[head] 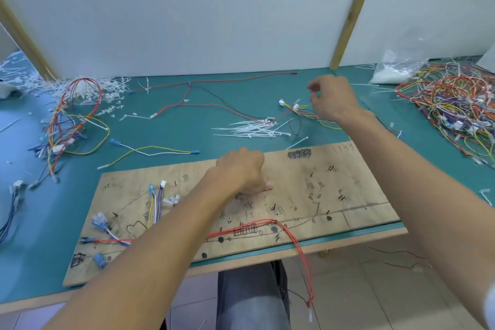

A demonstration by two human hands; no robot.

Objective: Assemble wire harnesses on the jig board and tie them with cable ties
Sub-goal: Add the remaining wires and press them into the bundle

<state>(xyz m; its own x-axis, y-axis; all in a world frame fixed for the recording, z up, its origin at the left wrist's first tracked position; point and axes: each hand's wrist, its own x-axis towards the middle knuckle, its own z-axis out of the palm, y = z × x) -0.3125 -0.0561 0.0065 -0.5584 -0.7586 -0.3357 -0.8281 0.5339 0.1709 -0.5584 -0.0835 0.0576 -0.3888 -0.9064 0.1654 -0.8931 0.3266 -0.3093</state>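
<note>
**Loose red wires could slip off the board**

The jig board lies on the green desk, right at the front edge. Red wires run along its near side. One end hangs down past the edge, near the person's leg. I think a knee or an arm could catch that hanging part and pull the wires out of place.

The left hand rests on the middle of the board with its fingers curled under. I cannot tell if it holds anything. The right hand is up over the desk behind the board, just beside a small bunch of wires with white plugs. Its fingers are bent, and I cannot tell if they pinch a wire.

That small bunch touches other loose wires, so lifting it could drag them along in a knot. The cable ties lie in a heap between the two hands. A red wire runs across them, so a tug may scatter them
</note>
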